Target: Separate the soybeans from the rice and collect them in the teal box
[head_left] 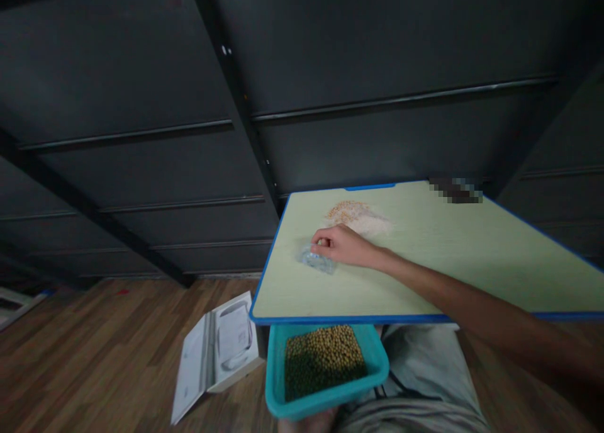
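My right hand (342,244) reaches in from the right over the pale green tabletop (448,250). Its fingers are closed in a pinch at the top of a small clear plastic item (318,260) lying on the table's left part. Whether this is a bag or a little box is too blurred to tell. Just beyond the hand lies a spread of orange-yellow grains (348,210), with a pile of whitish grains (372,224) merging into it. My left hand does not show.
Below the table's front edge, a teal basin (380,364) holds tan beans and dark green ones. An open white box (231,342) lies on the wooden floor (127,338) to its left. A dark panelled wall (377,49) stands behind the table. A pixelated dark object (455,191) sits at the far edge.
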Demonstrator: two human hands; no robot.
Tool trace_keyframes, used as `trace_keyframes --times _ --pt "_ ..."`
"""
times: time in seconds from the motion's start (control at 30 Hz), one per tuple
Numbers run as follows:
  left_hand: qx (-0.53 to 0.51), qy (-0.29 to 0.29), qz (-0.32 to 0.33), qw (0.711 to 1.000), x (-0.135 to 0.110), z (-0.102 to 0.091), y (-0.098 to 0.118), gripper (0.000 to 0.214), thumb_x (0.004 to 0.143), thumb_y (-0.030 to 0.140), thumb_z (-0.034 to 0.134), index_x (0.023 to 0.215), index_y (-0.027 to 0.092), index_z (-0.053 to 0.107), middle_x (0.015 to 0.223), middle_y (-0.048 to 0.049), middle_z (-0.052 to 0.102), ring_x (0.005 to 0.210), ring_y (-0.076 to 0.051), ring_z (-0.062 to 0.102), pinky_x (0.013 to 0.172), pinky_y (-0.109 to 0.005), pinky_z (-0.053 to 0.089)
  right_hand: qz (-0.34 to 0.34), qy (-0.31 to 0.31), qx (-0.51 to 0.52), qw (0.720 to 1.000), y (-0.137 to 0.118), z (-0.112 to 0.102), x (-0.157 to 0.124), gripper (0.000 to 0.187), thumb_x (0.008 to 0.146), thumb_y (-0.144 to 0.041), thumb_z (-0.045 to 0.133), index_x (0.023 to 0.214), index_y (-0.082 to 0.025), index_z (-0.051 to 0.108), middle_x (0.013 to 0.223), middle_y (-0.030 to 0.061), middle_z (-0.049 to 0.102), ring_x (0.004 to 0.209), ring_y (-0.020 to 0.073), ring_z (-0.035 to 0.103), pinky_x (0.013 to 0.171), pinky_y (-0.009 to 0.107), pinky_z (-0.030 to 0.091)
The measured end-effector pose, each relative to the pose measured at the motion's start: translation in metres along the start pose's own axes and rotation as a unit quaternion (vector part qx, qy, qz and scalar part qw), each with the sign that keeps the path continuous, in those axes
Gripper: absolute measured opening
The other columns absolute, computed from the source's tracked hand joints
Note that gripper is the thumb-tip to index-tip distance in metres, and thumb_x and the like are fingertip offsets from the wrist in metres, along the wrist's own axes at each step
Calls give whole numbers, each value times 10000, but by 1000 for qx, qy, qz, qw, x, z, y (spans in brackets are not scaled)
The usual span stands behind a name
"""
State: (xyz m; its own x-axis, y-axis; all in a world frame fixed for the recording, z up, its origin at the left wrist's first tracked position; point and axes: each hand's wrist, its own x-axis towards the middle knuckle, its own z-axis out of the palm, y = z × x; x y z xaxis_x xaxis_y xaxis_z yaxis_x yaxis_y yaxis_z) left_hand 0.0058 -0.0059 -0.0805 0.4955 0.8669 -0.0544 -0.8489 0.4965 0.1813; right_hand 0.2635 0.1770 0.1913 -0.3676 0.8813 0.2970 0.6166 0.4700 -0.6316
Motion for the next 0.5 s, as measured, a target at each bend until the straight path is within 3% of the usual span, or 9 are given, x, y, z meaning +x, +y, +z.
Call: trace_keyframes --times 0.2,0.3,0.5 --pt "-8 -27 28 999 5 15 -2 419 1020 434 424 1394 464 610 1491 -20 648 1385 -336 592 1223 -672 326 22 17 -111 993 20 -31 7 142 970 -283 664 958 -201 780 762 5 723 689 140 602 648 268 341" --pt "-2 -36 30 999 7 26 -4 401 1029 465 419 1357 455 648 1457 -17 677 1383 -325 596 1235 -650 315 18 26 -188 982 27 -47 8 160 986 -305 653 983 -218 787 829 33 748 785 173 634 684 279 340" --pt "29 -47 16 998 7 28 -1 366 1023 429 456 1294 446 702 1418 -16 705 1369 -340 607 1233 -688 288 17 31 -241 970 34 -59 3 233 1031 -337 585 1129 -271 787 1088 54 791 947 221 682 720 292 370"
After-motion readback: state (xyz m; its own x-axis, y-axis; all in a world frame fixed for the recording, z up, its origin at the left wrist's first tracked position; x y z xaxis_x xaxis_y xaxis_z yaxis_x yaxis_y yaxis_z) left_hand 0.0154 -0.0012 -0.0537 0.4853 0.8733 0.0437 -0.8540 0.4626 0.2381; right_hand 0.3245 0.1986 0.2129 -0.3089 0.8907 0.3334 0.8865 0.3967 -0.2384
